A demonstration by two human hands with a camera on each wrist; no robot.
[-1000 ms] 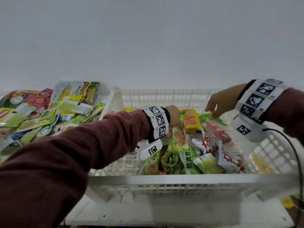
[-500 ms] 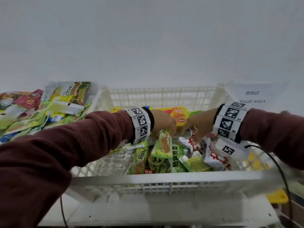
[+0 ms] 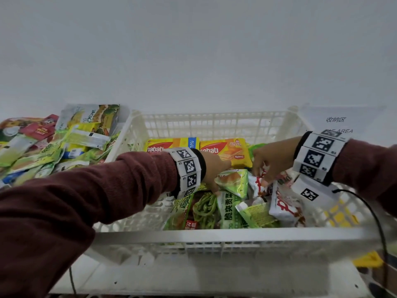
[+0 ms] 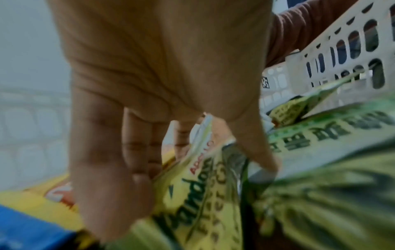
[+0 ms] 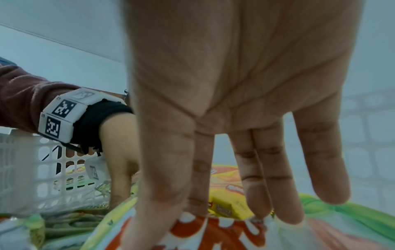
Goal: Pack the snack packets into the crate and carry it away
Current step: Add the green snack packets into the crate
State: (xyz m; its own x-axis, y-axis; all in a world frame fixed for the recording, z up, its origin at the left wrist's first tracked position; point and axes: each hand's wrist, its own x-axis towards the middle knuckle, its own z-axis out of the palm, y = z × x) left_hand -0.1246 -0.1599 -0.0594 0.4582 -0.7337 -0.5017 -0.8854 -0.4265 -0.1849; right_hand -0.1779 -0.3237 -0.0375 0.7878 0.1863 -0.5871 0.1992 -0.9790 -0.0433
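"nabati" wafer packets (image 3: 225, 153) in crate (image 3: 214, 123); "AREA" sign (image 3: 339, 125) beyond.

"nabati" read on two yellow wafer packets (image 3: 171, 145) at the crate's far side. Green packet (image 3: 228, 208): "脆爽贡菜". Paper sign (image 3: 339, 123) on wall: "收纳区", partly "AREA". Packet (image 3: 92, 115) in left pile: "JACK…", upside down.

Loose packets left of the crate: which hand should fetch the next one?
Left, probably. The pile lies beside the crate on the left hand's side; the right hand would have to cross over. The left hand must first release its green packet.
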